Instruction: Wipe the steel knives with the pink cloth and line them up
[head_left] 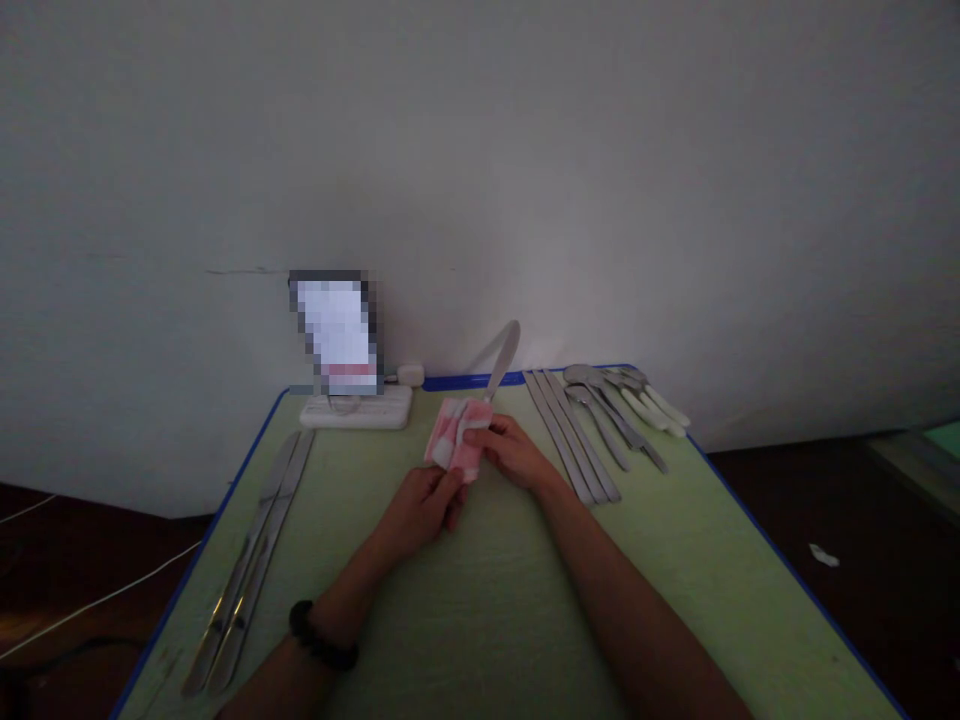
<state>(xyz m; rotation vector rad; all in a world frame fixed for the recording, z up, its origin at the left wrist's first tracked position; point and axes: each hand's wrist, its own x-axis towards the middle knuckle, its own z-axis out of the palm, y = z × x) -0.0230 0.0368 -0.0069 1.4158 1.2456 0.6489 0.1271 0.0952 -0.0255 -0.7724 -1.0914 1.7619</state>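
Observation:
A pink and white checked cloth (454, 435) is between my hands over the middle of the table. From its upper edge sticks a table knife (506, 355), its silver, round-tipped blade tilted up toward the wall; the cloth and my fingers hide the rest. My left hand (424, 508) is closed at the cloth's lower edge, thumb on top. Whether it also grips the hidden handle does not show. My right hand (514, 455) pinches the cloth from the right, just below the bare blade.
Two long table knives (251, 550) lie at the left. Several flat silver pieces (574, 440) lie right of my hands, beside spoons (600, 415) and white-handled cutlery (652, 405). A blurred phone screen (337, 335) stands on a white base (356, 410) by the wall. Blue edging rims the green table (487, 620).

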